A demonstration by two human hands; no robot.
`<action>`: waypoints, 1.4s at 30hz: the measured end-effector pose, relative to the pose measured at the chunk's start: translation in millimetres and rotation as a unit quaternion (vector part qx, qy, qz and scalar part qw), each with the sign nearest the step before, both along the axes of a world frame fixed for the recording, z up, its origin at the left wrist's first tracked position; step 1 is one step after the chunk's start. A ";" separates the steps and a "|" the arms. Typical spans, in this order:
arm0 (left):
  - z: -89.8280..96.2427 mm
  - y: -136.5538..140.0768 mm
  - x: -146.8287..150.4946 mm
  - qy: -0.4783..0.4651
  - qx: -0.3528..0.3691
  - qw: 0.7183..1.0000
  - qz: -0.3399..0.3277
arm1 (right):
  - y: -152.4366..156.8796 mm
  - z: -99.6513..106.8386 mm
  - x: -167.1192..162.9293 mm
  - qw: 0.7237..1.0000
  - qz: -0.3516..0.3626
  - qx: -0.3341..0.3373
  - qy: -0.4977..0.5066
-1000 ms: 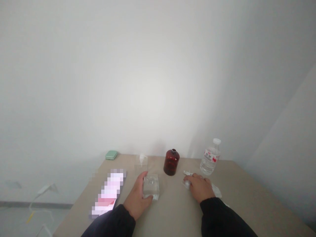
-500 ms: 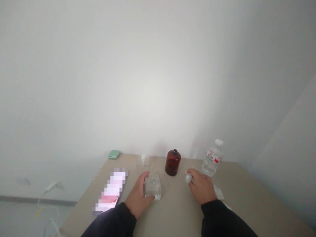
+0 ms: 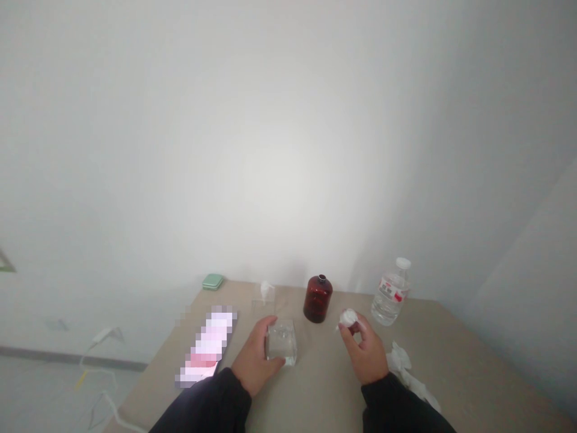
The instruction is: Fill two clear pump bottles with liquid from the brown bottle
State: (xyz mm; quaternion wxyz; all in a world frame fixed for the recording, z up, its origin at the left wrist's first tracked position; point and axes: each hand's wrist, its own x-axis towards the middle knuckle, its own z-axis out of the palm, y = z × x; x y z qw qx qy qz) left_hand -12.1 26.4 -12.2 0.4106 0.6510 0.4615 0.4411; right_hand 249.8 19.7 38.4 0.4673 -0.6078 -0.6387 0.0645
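My left hand (image 3: pixel 256 356) is curved round the left side of a thick, clear, square glass container (image 3: pixel 283 346) standing on the table, thumb at its near edge and fingers at its far edge. My right hand (image 3: pixel 366 352) pinches a small white wad (image 3: pixel 348 318), apparently crumpled tissue, between thumb and fingers, over the table. Between and beyond the hands stands a brown glass bottle (image 3: pixel 318 299) with a narrow open neck. Crumpled white tissue (image 3: pixel 412 377) lies beside my right wrist, partly hidden by the sleeve.
A capped water bottle (image 3: pixel 390 294) stands at the back right. Behind the glass container is a clear box (image 3: pixel 262 308) with white tissue on top. A phone (image 3: pixel 210 346) with a blurred screen lies left, a green case (image 3: pixel 212 281) at the back-left corner. A wall closes off the table's far edge.
My right hand has turned and lifted slightly, with the white wad showing more between its fingertips. More of the loose tissue is uncovered. My left hand keeps its hold; the view has shifted a little.
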 end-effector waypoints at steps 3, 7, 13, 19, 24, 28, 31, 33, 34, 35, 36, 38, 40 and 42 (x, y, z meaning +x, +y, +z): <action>0.3 -1.0 1.4 0.006 -0.003 1.000 -0.009 | -1.3 -3.0 -7.0 0.998 0.018 0.019 0.049; 0.5 -3.8 6.3 0.014 0.011 1.000 -0.025 | -8.7 -2.8 -29.9 0.986 0.068 0.035 0.145; 5.7 -8.6 14.0 0.031 0.016 0.998 -0.046 | -21.9 12.9 -72.7 0.952 0.185 -0.001 0.242; 10.6 -10.4 14.3 0.026 0.019 0.998 -0.049 | -19.9 20.5 -81.7 0.964 0.197 0.007 0.178; 12.2 -11.0 13.7 0.018 0.029 0.998 -0.052 | -15.0 12.8 -80.2 0.971 0.189 -0.006 0.147; 11.6 -10.2 14.5 0.018 0.034 0.998 -0.057 | -9.7 3.0 -82.3 0.970 0.198 -0.033 0.136; 10.1 -8.7 15.0 0.017 0.035 0.997 -0.063 | -6.5 -2.5 -84.3 0.971 0.201 -0.047 0.116; 9.1 -7.7 15.0 0.018 0.036 0.997 -0.066 | -5.7 -5.5 -85.2 0.975 0.191 -0.045 0.106; 8.6 -7.2 14.9 0.019 0.039 0.997 -0.067 | -5.6 -7.1 -85.4 0.976 0.187 -0.045 0.103; 8.1 -6.9 14.8 0.020 0.043 0.997 -0.068 | -5.6 -8.8 -85.5 0.976 0.187 -0.046 0.103; 7.5 -6.6 14.6 0.020 0.048 0.996 -0.069 | -5.7 -10.7 -85.6 0.975 0.193 -0.050 0.103; 6.3 -6.1 14.2 0.022 0.061 0.995 -0.071 | -5.8 -14.7 -85.5 0.971 0.208 -0.052 0.106; 5.3 -5.8 13.8 0.020 0.068 0.995 -0.073 | -5.3 -18.8 -85.2 0.970 0.208 -0.048 0.112; 4.8 -5.5 13.5 0.018 0.068 0.995 -0.077 | -4.7 -22.1 -84.9 0.972 0.198 -0.048 0.118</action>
